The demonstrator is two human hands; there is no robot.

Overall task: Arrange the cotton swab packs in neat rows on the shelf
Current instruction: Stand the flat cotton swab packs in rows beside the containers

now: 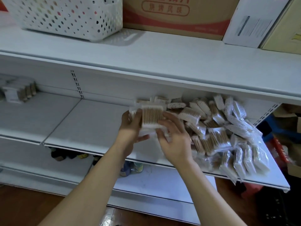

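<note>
While the pack [152, 115] sits above mid-shelf [91, 126], left hand [130, 123] grasps it; right hand [174, 137] is released, fingers spread, touching its edge. Risk: slick wrap slips from a one-sided grip, or the pile [219, 132] beside it slides off the front edge.

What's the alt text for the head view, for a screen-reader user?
Two hands hold a cotton swab pack over a white shelf: the left hand grips its left edge, the right hand rests on it with fingers spread. A loose pile of packs covers the shelf's right side. A dotted basket and boxes sit above.
</note>
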